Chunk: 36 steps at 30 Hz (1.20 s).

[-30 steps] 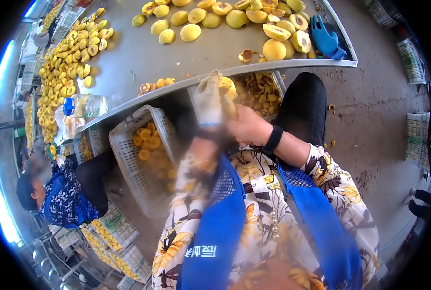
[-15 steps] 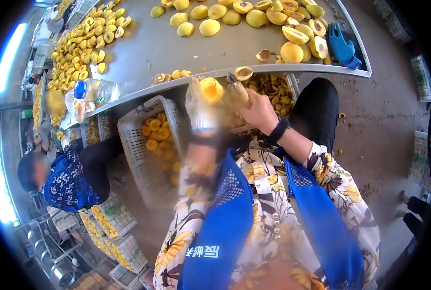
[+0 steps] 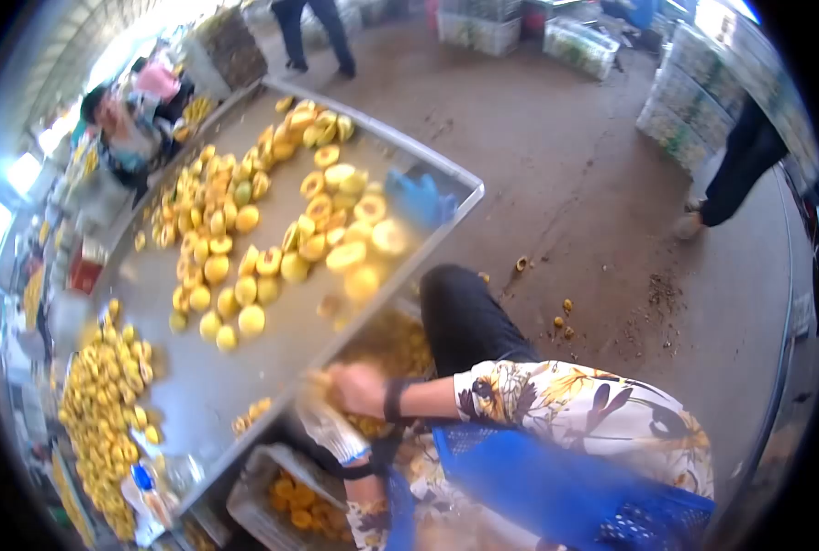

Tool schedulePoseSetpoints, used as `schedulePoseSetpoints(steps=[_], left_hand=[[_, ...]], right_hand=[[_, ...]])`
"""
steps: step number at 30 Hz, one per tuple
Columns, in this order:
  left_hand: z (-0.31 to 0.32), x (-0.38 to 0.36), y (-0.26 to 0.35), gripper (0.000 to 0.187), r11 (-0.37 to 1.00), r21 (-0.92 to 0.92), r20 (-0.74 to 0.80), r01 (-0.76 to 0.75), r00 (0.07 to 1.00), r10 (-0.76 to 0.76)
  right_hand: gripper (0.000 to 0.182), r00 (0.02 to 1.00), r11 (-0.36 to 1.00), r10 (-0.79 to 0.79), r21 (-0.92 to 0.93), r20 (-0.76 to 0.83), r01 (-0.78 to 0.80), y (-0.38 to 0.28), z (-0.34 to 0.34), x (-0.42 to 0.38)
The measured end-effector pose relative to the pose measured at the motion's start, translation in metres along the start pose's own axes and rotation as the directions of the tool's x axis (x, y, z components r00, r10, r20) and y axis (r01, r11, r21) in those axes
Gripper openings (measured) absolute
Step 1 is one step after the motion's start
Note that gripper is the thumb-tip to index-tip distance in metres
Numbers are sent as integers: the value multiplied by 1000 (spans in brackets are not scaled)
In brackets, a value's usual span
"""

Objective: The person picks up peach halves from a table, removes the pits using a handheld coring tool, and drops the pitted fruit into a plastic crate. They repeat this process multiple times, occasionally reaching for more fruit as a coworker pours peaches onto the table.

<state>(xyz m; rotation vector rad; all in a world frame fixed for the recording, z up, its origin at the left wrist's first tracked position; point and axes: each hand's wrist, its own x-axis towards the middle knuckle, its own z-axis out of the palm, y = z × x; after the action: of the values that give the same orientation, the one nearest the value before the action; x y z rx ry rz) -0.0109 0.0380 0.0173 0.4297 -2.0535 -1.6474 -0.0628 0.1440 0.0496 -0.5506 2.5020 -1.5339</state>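
My left hand (image 3: 327, 427), in a whitish work glove, is just below the metal table's edge, with its fingers up against my right hand. A yellowish smear shows at its fingertips; motion blur hides what it holds. My bare right hand (image 3: 359, 389), a dark band on its wrist, is closed. The pale-handled tool seen in it earlier is lost in the blur. Beneath the hands is a container of peach pieces (image 3: 398, 342). Halved yellow peaches (image 3: 313, 246) lie spread over the metal table (image 3: 194, 354) beyond them.
A crate (image 3: 249, 500) with peach halves (image 3: 295, 500) stands below the table at lower left. A blue glove (image 3: 419, 197) lies by the table corner. A blue-capped bottle (image 3: 180, 473) stands at the left edge. Another person (image 3: 120, 129) sits across; stacked crates (image 3: 689, 106) are at right.
My view has swung to the right, showing more floor and table. My hands have come together and overlap. The peach half and the tool's tip, clear before, are now blurred or hidden.
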Motion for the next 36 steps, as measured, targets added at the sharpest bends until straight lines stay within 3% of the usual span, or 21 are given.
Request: schedulePoseSetpoints(steps=[1, 3, 5, 6, 7, 10, 11, 12, 13, 14, 15, 18, 21, 23, 25, 26, 27, 28, 30, 31, 36], left_hand=[[1, -4, 5, 42, 967, 216, 38, -138, 990, 133], [12, 0, 3, 44, 981, -88, -34, 170, 984, -174], [16, 0, -1, 48, 836, -463, -22, 293, 939, -342], [3, 8, -14, 50, 658, -630, 216, 413, 907, -362], [12, 0, 46, 44, 634, -670, 42, 386, 873, -487], [-60, 18, 15, 36, 843, -483, -258, 236, 882, -394], [-89, 15, 24, 34, 831, -499, -249, 244, 879, -408], [-92, -2, 83, 49, 870, -464, -244, 169, 919, -308], [-163, 9, -19, 49, 865, -468, -503, 180, 751, -428], [-176, -10, -2, 47, 956, -145, -624, 254, 726, -288], [-185, -24, 23, 45, 928, 180, -680, 326, 723, -122], [-169, -53, 92, 43, 839, 332, -701, 431, 708, -86], [-172, -46, 97, 43, 693, 528, -683, 491, 730, 3], [-153, -22, 104, 43, 756, 508, -634, 413, 773, 4], [-154, 21, 61, 38, 672, 723, -469, 160, 828, 307], [-173, 66, -7, 36, 655, 743, -278, -139, 825, 491], [-137, 71, 33, 37, 822, 565, -233, -67, 943, 237], [-116, 91, 35, 34, 941, 337, -241, 34, 969, 51], [-52, 101, 85, 30, 992, 101, -145, -78, 985, 92], [-38, 116, 87, 30, 977, 171, -74, -128, 987, 142], [7, 149, 80, 32, 889, 423, 238, -176, 968, 78]], right_hand=[[16, 1000, 1000, -18, 12, -15, 18, 6, 1, -2], [15, 999, 997, -28, -76, 46, 32, 11, -4, 0], [16, 990, 999, -8, -44, 141, 14, 11, -4, -6], [15, 993, 1000, 13, -13, 119, -11, 10, -6, -9], [15, 994, 999, 36, 19, 102, -38, 10, -10, -12], [17, 990, 992, 78, -108, 115, -65, 21, -27, -15], [17, 984, 988, 99, -134, 151, -79, 30, -33, -14], [18, 972, 984, 123, -151, 201, -94, 42, -36, -15], [19, 952, 981, 147, -163, 269, -106, 55, -33, -20], [18, 940, 972, 141, -223, 312, -71, 67, -32, -27], [17, 931, 958, 133, -287, 339, -32, 79, -32, -31], [15, 945, 948, 130, -318, 300, -29, 79, -39, -46], [19, 942, 950, 14, -298, 336, 92, 73, -42, -45], [22, 948, 945, -47, -292, 315, 144, 68, -48, -36], [22, 959, 956, -85, -248, 271, 154, 60, -61, -32], [19, 953, 951, -132, -238, 272, 199, 69, -63, -26], [17, 960, 958, -147, -209, 237, 198, 67, -68, -25], [16, 966, 962, -166, -182, 200, 203, 66, -75, -23], [12, 969, 956, -205, -183, 140, 228, 66, -78, -13], [11, 978, 977, -98, -168, 184, 129, 51, -90, -10], [16, 945, 942, -128, -262, 302, 211, 36, -106, 13]])
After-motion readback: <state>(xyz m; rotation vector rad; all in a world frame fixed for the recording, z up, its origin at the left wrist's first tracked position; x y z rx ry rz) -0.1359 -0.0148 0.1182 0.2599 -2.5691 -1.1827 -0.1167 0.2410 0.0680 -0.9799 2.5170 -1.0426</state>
